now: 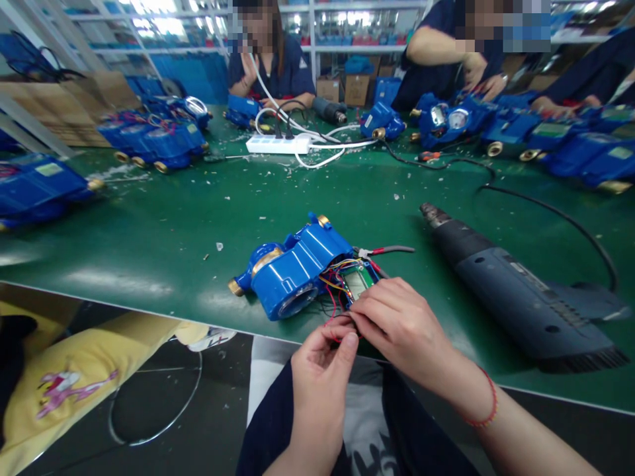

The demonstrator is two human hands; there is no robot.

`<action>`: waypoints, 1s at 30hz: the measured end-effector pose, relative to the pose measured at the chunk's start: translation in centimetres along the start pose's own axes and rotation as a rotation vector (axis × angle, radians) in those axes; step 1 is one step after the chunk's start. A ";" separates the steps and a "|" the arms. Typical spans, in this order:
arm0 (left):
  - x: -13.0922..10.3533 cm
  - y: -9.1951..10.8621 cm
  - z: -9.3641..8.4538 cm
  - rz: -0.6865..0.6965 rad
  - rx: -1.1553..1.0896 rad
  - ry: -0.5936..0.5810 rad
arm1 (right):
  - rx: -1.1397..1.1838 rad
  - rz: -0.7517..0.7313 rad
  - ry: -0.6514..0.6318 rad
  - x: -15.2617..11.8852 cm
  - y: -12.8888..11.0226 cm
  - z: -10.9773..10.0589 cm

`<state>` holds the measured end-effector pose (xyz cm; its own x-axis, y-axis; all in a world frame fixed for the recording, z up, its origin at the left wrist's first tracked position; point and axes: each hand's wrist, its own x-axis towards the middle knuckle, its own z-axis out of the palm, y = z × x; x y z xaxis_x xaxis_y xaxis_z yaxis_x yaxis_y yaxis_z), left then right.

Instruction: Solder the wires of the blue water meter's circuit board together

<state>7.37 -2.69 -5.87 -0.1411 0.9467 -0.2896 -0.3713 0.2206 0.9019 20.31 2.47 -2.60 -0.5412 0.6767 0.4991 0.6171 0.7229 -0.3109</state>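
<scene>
A blue water meter [302, 261] with brass pipe ends lies tilted near the table's front edge. From its open side, thin red, yellow and black wires [333, 297] run to a small green circuit board [358, 281] with a display. My left hand [321, 373] is closed, its thumb and fingertips pinching the thin red and black wires at the edge. Just to its right, my right hand [404, 324] is closed in a pinch below the board, close to the left fingertips. What its fingers hold is hidden. A grey cable [394, 250] with red sleeving sticks out behind the board.
A heat gun [516, 291] lies at the right, its cord [560, 205] running back. A white power strip [278, 143] with tangled cables sits farther off. More blue meters [163, 142] stand left and back right. Co-workers sit across the green table [163, 231]; a yellow-clothed person [99, 357] is at left.
</scene>
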 end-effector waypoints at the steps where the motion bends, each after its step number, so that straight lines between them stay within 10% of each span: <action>1: 0.0 0.0 0.1 -0.005 -0.001 0.007 | 0.008 0.004 -0.002 -0.1 0.1 -0.1; 30: -0.5 -0.7 -0.4 0.327 0.239 0.139 | 0.324 0.297 0.319 -1.3 -1.0 1.6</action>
<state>7.34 -3.46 -6.51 -0.3447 0.9387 -0.0021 -0.0657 -0.0219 0.9976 19.48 1.07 -4.29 -0.1389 0.8188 0.5571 0.4824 0.5472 -0.6840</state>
